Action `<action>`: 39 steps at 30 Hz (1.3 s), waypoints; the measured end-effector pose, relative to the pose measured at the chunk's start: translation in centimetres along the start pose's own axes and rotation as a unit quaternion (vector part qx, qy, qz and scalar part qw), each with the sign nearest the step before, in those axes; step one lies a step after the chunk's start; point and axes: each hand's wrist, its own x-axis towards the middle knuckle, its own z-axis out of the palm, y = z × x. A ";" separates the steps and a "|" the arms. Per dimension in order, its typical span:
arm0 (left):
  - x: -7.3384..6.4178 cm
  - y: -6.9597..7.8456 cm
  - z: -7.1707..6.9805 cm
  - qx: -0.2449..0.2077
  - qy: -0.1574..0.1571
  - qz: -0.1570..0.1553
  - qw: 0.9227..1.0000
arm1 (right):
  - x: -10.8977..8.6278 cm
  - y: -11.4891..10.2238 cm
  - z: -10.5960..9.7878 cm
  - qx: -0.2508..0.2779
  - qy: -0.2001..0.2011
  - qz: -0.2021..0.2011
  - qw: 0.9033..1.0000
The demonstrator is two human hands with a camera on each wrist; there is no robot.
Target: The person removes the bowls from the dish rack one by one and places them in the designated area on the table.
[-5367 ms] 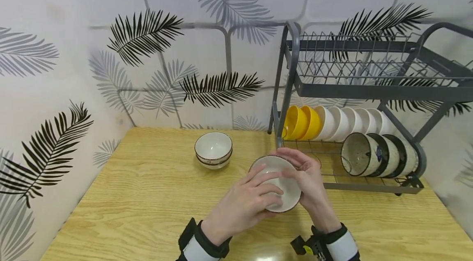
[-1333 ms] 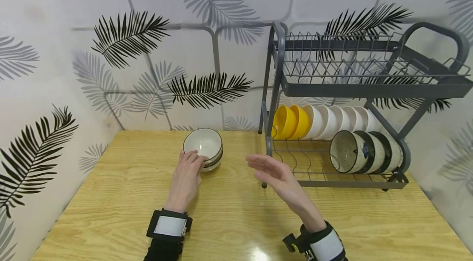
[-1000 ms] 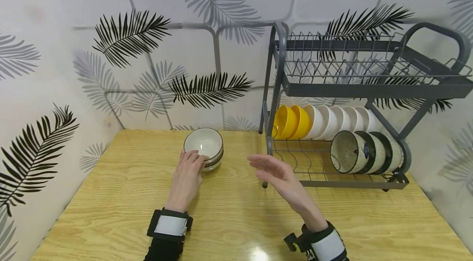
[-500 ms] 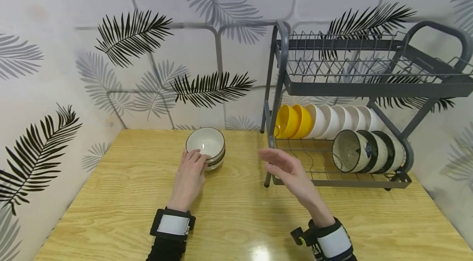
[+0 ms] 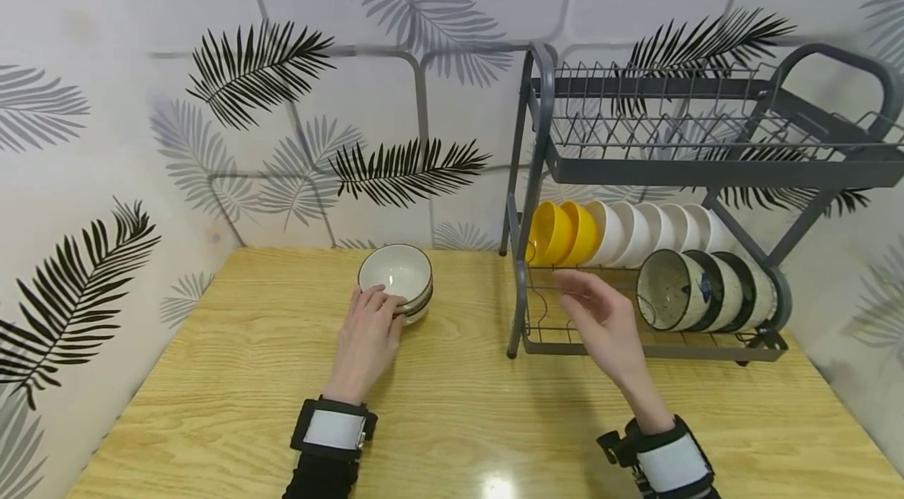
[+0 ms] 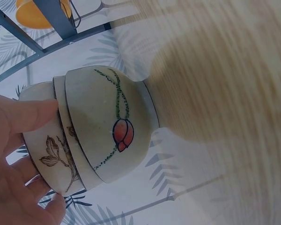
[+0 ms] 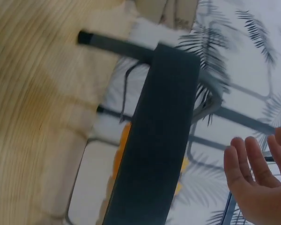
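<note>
Three nested white bowls stand on the table at centre left. My left hand (image 5: 365,342) pinches the near rim of the top bowl (image 5: 397,271). In the left wrist view its thumb lies on that bowl's outer wall, which bears a brown leaf sprig, with fingers along the rim. Only a narrow band of the middle bowl (image 6: 80,157) shows there. The bottom bowl (image 6: 96,93) carries a red bud and green dotted lines. My right hand (image 5: 609,326) hovers before the rack's lower tier, fingers loosely bent, holding nothing; the right wrist view shows the fingers (image 7: 234,166) apart from the rack.
A grey two-tier dish rack (image 5: 727,172) stands at the right. Its lower tier holds yellow bowls (image 5: 582,234), several white bowls (image 5: 632,235) and several dark-rimmed speckled bowls (image 5: 662,291). The wooden table (image 5: 233,373) meets a leaf-patterned wall (image 5: 466,114) behind.
Earlier, both hands held a bowl near the rack, with two bowls stacked at left; that bowl now tops the stack. Lately my right hand has moved right, while the left stays on the rim.
</note>
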 end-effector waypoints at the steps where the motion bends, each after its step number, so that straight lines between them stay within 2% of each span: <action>1: 0.0 0.0 0.0 0.000 0.000 -0.001 1.000 | 0.0 0.1 -0.4 -0.024 0.011 -0.010 1.000; 4: 0.0 0.0 0.0 0.000 0.001 -0.001 1.000 | 0.3 0.8 -1.5 -0.107 0.034 -0.043 0.993; 7: 0.0 -0.1 0.0 0.000 0.005 0.002 1.000 | 0.4 1.6 -2.5 -0.183 0.057 -0.063 0.979; 11: 0.0 -0.1 -0.1 -0.001 0.005 0.006 1.000 | 0.4 2.6 -3.8 -0.256 0.082 -0.079 0.960; 15: 0.0 -0.1 -0.2 -0.004 0.003 0.008 1.000 | 0.4 3.4 -5.0 -0.329 0.086 -0.078 0.937; 20: 0.1 0.0 -0.2 -0.015 0.011 0.020 1.000 | 0.5 4.1 -6.1 -0.383 0.084 -0.082 0.916; 23: 0.2 0.2 -0.4 -0.032 0.012 0.023 0.999 | 0.6 4.3 -6.5 -0.388 0.097 -0.087 0.912; 26: 0.2 0.4 -0.6 -0.062 0.014 0.020 0.998 | 0.9 4.6 -6.9 -0.385 0.103 -0.080 0.914; 32: 0.3 0.5 -0.8 -0.128 0.025 0.023 0.991 | 1.2 5.2 -7.6 -0.403 0.085 -0.051 0.910; 36: 0.4 0.4 -0.9 -0.187 0.027 0.027 0.982 | 1.6 5.7 -8.0 -0.422 0.068 -0.046 0.903; 39: 0.6 0.4 -1.2 -0.239 0.028 0.029 0.970 | 1.8 6.0 -8.3 -0.443 0.055 -0.046 0.894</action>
